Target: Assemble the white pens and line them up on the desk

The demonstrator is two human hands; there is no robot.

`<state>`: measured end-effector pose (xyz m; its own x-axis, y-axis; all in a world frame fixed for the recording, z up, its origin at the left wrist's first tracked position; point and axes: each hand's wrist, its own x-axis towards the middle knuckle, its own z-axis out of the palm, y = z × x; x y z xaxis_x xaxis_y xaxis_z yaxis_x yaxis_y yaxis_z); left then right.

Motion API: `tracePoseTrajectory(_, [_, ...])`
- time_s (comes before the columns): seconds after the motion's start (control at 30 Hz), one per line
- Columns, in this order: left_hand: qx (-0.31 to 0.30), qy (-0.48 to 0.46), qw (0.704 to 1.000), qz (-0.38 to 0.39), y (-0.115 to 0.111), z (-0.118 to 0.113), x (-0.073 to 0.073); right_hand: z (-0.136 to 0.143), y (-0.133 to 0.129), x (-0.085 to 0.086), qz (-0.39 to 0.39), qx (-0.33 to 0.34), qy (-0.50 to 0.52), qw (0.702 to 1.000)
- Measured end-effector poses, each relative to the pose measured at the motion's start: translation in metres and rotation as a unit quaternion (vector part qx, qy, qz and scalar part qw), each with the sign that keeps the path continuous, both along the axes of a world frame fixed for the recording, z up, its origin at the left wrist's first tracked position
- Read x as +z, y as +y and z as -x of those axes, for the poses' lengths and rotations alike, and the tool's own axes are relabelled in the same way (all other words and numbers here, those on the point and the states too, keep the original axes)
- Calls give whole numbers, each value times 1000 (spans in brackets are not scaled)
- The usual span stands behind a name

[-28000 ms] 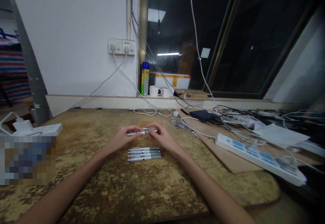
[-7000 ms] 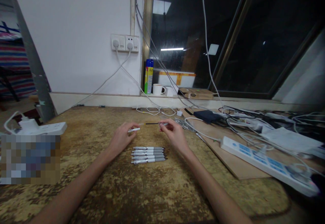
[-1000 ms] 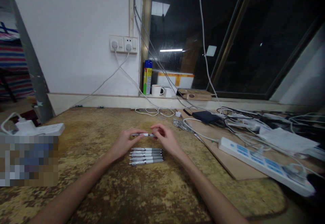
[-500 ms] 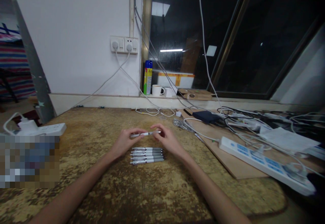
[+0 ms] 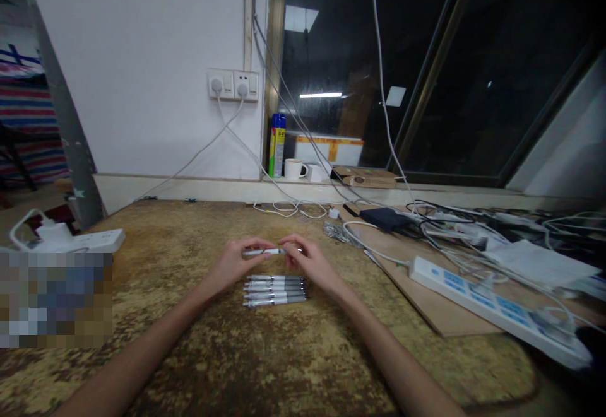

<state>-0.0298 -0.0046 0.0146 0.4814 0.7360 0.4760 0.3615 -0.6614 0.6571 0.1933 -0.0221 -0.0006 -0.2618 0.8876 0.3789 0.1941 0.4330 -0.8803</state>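
Between my two hands a white and grey pen point(image 5: 268, 252) is held level, just above the worn wooden table point(image 5: 284, 360). My left hand point(image 5: 235, 258) pinches its left part between thumb and fingers. The fingers of my right hand point(image 5: 305, 257) are closed round its right end, hiding much of that end. Below the hands lies a row of several similar pens point(image 5: 274, 291), side by side, with clear ends to the left and grey barrels to the right.
A white power strip point(image 5: 492, 310) lies on a brown board point(image 5: 440, 316) at right, among tangled cables. Another power strip point(image 5: 101, 240) is at far left, beside a blurred patch. A mug point(image 5: 293, 168) and spray can point(image 5: 277, 146) stand on the sill.
My right hand's fingers have shifted slightly left along the pen, closer to my left fingers. My left hand and the row of pens look unchanged.
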Motion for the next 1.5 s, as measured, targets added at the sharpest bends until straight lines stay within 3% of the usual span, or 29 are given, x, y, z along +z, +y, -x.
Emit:
tracePoseTrajectory(0.1, [-5,-5,1000,2,-2,-1,1,1,0,0,-25,5,12,1000])
tracePoseTrajectory(0.23, [-16,2,1000,13,-5,-4,3,1,-2,0,24,20,-4,999])
tracePoseTrajectory(0.4, [-5,-13,1000,19,-7,-4,7,1,-4,3,-36,-12,-4,999])
tracePoseTrajectory(0.57, [-8,-3,1000,18,-6,-3,6,1,-4,3,26,24,0,999])
tracePoseTrajectory(0.77, [-15,-17,999,29,-5,-4,5,0,-3,5,-27,3,-5,1000])
tracePoseTrajectory(0.93, [-25,-10,999,27,-6,-3,7,1,-4,4,20,35,0,999])
tracePoseTrajectory(1.13, [-21,-30,998,49,-7,-6,6,0,-6,5,-45,-5,-33,998])
tracePoseTrajectory(1.23, [-20,-32,998,54,-5,-6,6,-1,-6,4,-31,0,-39,999])
tracePoseTrajectory(1.37, [-10,-27,990,135,-3,-3,7,-1,-3,-1,19,45,-17,999])
tracePoseTrajectory(1.5, [40,-77,967,240,1,0,5,4,-3,-2,30,59,23,998])
